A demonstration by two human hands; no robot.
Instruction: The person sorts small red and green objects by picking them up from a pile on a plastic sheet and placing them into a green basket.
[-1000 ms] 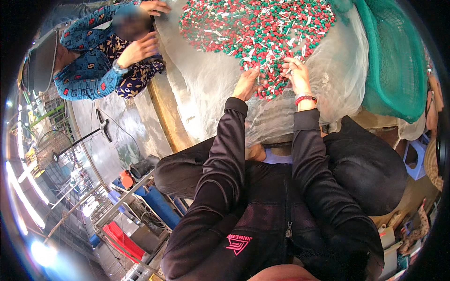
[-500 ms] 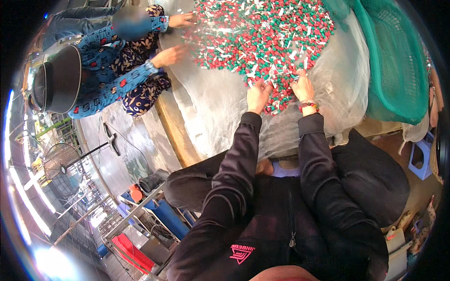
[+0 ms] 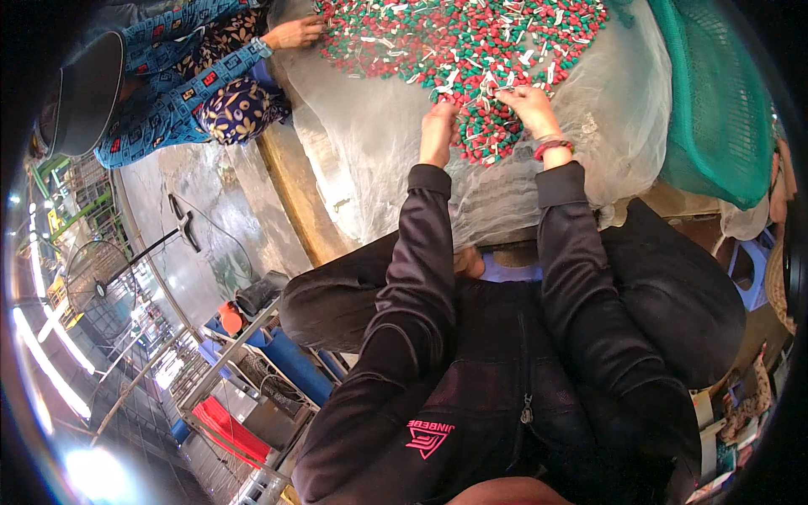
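Reaching forward from the lap, both hands sit at the near edge of the heap of small red, green and white pieces (image 3: 454,42), which spreads away from them across the clear plastic sheet (image 3: 370,160). The left hand (image 3: 439,126) rests knuckles-up, its grip curled; whether it pinches anything I cannot tell. The right hand (image 3: 528,105) lies deeper among the pieces, fingers bent, grip hidden too. A co-worker's hand (image 3: 295,34) works the far left edge, well apart. A green mesh basket (image 3: 715,101) stands to the right.
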